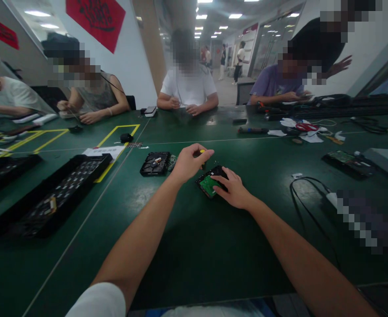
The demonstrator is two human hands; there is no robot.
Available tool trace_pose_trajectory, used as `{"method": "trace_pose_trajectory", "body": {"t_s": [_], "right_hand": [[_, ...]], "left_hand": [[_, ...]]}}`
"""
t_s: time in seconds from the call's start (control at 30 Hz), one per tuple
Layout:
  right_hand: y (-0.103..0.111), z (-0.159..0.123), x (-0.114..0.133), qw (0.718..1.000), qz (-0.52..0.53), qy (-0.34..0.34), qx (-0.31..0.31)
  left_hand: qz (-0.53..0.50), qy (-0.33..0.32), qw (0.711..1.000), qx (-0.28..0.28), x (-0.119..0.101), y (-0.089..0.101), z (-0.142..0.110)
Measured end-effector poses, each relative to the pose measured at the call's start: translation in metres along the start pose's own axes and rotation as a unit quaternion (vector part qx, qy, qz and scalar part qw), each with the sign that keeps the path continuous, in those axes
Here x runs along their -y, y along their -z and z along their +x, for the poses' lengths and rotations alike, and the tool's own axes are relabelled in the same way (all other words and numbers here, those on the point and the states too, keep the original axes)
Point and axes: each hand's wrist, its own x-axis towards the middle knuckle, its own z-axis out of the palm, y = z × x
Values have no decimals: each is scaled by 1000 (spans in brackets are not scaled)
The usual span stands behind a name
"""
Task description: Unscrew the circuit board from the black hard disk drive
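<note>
A hard drive [207, 186] with a green circuit board facing up lies on the table in front of me. My right hand [232, 187] grips it from the right, its fingers spread over the board and the far edge. Just above the drive's far left side, my left hand [189, 164] is closed around a small screwdriver [202, 152] with a yellow end; most of the tool is hidden by the fingers. Left of that hand sits a square black case [154, 164] with small light pieces on top. Beside the case are loose green circuit boards [172, 163], partly covered by my hand.
A long black tray [82, 174] holding many small pieces stands at the left. On the right are another drive [347, 162], a grey box [387, 160] and a black cable [308, 179]. Several people sit across the green table [167, 259].
</note>
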Motion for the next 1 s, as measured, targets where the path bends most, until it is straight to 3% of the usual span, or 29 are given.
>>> {"method": "trace_pose_trajectory", "body": {"t_s": [0.1,0.3,0.4,0.63,0.73,1.0], "right_hand": [[-1,0,-1,1000,-2,0,-4],[-3,1,-2,1000,-8,12,-12],[-3,1,-3,1000,-8,10,-10],[-3,2,-2,1000,-12,10,-15],[-1,1,-1,1000,-9,8,-9],[0,0,-1,1000,-6,10,-6]], "left_hand": [[23,-9,998,-51,1,0,-1],[-23,1,997,69,-8,0,-4],[-34,19,995,88,-9,2,-3],[-190,89,969,130,-12,5,-2],[-157,75,978,117,-13,6,-3],[-36,45,998,19,-9,3,-3]]}}
